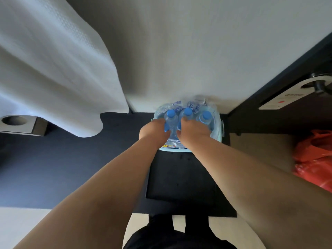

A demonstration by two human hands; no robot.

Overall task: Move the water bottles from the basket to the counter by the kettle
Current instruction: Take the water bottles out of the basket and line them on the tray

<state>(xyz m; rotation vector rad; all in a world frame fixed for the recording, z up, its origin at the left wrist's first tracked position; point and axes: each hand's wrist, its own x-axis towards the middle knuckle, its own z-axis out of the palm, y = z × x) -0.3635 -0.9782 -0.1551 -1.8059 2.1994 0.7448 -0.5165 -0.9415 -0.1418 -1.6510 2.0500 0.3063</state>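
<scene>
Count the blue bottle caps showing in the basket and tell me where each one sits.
3 plainly, all in the far row of the basket: left cap, middle cap, right cap. Blue slivers under the left hand and right hand may be two more, mostly hidden.

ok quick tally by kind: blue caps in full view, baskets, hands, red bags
blue caps in full view: 3 (others partly hidden under the fingers)
basket: 1
hands: 2, left hand and right hand, fingers curled on the water bottles
red plastic bag: 1
total: 7
</scene>
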